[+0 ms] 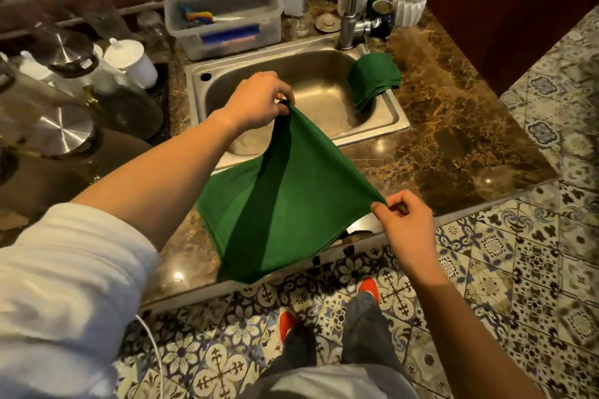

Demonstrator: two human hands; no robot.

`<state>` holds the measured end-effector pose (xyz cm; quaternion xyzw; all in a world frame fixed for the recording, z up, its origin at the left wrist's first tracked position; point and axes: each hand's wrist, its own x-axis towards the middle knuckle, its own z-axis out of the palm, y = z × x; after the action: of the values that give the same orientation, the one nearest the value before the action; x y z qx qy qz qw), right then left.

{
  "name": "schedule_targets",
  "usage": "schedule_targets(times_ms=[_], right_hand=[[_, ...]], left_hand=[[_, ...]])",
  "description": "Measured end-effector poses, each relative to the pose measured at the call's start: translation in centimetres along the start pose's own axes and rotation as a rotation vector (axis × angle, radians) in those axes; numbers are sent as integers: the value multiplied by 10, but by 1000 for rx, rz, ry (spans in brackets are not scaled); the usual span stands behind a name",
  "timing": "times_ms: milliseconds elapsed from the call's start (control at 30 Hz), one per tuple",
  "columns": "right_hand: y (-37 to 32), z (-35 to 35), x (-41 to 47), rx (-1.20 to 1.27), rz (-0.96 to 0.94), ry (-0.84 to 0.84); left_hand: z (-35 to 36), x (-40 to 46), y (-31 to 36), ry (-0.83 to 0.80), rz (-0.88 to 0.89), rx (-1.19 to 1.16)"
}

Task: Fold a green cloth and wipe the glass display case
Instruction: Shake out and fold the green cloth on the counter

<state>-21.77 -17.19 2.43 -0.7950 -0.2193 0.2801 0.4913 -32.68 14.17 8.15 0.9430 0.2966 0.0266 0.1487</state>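
The left hand (256, 97) is pinching one corner of a dark green square cloth (278, 201) above the stainless steel sink (393, 116), while the right hand (405, 223) is pinching another corner nearer the body. The cloth's lower part is lying on the brown marble countertop (453, 139), beside the sink's front rim.

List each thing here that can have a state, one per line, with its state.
green cloth: lifted by two corners, lower part on the counter
left hand: pinches the far corner
right hand: pinches the near corner
stack of green cloths: folded, on the sink rim
sink: no water visible
plastic container: lidless
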Motion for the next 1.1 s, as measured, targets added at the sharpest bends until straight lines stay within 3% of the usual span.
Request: schedule_targets(times_ms=[167,433,600,733,1100], right_hand=[[-14,27,-27,-6,-123,-26],[-19,87,-72,-171,-319,-214],[-11,115,-95,-505,-730,-282],[3,134,-110,-661,-913,-378],[26,175,-125,-911,-893,-536]], left_hand=[[-10,-33,-31,75,-41,-40],[-17,-99,-82,93,-143,-97],[-4,-132,-103,83,-201,-99],[10,-153,-116,50,-257,-75],[60,-190,-132,59,-301,123]])
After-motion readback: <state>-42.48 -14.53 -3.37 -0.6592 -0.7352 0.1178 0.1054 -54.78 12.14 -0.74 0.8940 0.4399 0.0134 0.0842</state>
